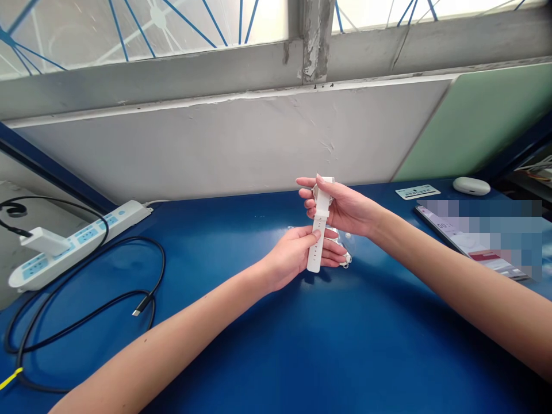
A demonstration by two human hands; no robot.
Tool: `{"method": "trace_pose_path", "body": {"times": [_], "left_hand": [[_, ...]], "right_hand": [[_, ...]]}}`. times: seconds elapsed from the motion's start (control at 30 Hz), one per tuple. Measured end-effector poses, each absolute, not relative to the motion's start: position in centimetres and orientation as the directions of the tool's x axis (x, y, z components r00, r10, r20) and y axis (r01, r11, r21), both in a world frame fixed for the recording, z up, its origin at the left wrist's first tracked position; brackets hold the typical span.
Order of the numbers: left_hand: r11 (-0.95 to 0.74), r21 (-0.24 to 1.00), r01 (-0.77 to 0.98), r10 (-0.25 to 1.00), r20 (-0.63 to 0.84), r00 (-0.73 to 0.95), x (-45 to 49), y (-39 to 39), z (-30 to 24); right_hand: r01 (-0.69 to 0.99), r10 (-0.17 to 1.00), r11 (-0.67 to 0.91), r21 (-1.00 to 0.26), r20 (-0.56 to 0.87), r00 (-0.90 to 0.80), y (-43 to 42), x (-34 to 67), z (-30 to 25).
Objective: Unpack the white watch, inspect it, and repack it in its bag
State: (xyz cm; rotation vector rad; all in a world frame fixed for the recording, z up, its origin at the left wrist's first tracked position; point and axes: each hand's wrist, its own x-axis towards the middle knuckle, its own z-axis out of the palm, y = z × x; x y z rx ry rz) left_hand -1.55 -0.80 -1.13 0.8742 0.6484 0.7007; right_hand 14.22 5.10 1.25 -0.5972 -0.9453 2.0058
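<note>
Both hands hold a white watch (319,221) with a perforated white strap upright above the blue table (259,322). My right hand (345,208) grips the watch body at the top, fingers curled round it. My left hand (297,256) pinches the lower strap, thumb on its front and fingers behind. A small clear plastic wrapper (345,253) lies on the table just behind my left fingers.
A white power strip (81,238) with a white plug sits at the left, a black cable (86,305) looping in front of it. At the right lie a phone (470,241), a white oval case (471,186) and a small label card (417,191). A grey wall stands behind.
</note>
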Motion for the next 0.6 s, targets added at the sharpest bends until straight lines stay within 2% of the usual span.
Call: {"method": "trace_pose_path", "body": {"times": [0.13, 0.27, 0.37, 0.5, 0.6], "left_hand": [[0.435, 0.861, -0.264, 0.708, -0.145, 0.691, -1.7, -1.2, -0.7], [0.275, 0.956, -0.099, 0.613, -0.095, 0.784, -1.4, -3.2, -0.2], [0.23, 0.972, -0.041, 0.661, -0.125, 0.74, -1.2, -3.9, -0.3], [0.198, 0.958, -0.206, 0.815, -0.044, 0.578, -1.2, -2.9, -0.9], [0.147, 0.953, -0.264, 0.879, -0.003, 0.477, -1.2, -2.0, -0.8]], "right_hand": [[-0.595, 0.874, -0.387, -0.705, -0.076, -0.48, 5.3, 14.4, 1.7], [-0.59, 0.902, -0.352, -0.726, -0.095, -0.421, 4.9, 14.8, 3.0], [-0.586, 0.916, -0.295, -0.755, -0.048, -0.398, 4.4, 14.8, 3.8], [-0.56, 0.911, -0.27, -0.783, -0.02, -0.411, 4.3, 14.4, 4.0], [-0.524, 0.916, -0.176, -0.833, 0.057, -0.397, 4.4, 14.1, 3.4]]}}
